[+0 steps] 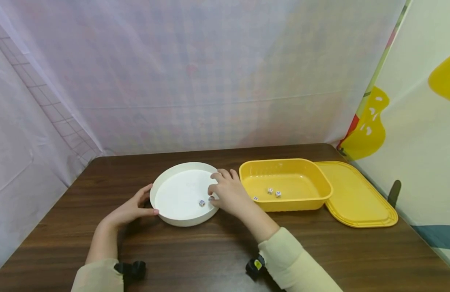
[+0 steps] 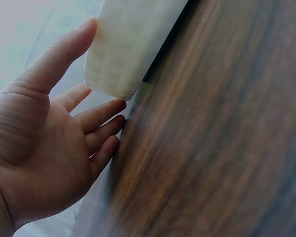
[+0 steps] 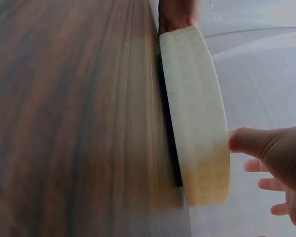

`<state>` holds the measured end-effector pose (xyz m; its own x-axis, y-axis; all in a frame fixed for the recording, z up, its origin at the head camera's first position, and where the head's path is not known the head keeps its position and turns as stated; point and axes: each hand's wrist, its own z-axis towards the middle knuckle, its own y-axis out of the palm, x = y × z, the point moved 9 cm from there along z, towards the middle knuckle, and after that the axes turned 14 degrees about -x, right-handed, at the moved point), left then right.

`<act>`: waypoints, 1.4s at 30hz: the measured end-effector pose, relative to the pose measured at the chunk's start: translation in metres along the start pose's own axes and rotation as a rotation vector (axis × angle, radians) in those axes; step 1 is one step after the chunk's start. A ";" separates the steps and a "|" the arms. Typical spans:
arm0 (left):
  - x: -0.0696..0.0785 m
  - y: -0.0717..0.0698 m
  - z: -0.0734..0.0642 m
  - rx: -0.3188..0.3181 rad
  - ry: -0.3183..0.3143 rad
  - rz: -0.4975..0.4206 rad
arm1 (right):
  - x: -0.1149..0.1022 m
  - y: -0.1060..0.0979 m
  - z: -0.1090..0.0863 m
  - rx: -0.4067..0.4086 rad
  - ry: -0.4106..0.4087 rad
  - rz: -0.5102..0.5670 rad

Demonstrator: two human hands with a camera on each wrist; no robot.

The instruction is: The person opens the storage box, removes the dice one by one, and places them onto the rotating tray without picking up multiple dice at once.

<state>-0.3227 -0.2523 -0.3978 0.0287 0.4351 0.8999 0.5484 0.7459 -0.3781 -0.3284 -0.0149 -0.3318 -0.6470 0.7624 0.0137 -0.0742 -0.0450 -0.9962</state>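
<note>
A round white tray [image 1: 185, 182] lies on the table, with a white die with blue pips [image 1: 202, 203] on its floor. Against its left side rests my left hand [image 1: 133, 209]; the thumb and loosely extended fingertips touch the outer wall, as the left wrist view also shows. My right hand [image 1: 230, 192] reaches over the tray's right rim and pinches a second die [image 1: 211, 198] between thumb and index finger, low by the tray floor. The tray wall hides that die in the right wrist view. Three similar dice [image 1: 278, 194] lie in the yellow rectangular tub [image 1: 287, 205].
The yellow lid [image 1: 360, 194] lies flat to the right of the tub, partly under its edge. Dark wood-grain table [image 1: 181, 255] extends in front of the tray. A pale curtain [image 1: 210, 81] hangs behind the table's back edge.
</note>
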 end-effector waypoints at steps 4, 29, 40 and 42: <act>0.000 0.000 0.000 0.002 0.004 0.000 | 0.001 0.000 -0.001 0.001 0.001 0.011; -0.001 0.000 0.000 0.003 -0.002 0.003 | 0.011 -0.022 -0.013 0.006 0.025 0.046; -0.001 0.000 0.000 0.002 -0.005 0.011 | 0.020 -0.037 -0.027 0.045 0.029 0.050; -0.001 0.000 0.000 0.001 -0.006 0.012 | 0.023 -0.039 -0.029 0.046 0.036 0.057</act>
<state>-0.3231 -0.2525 -0.3992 0.0296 0.4469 0.8941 0.5470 0.7414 -0.3888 -0.3181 0.0233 -0.2956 -0.6236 0.7803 -0.0471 -0.0729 -0.1181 -0.9903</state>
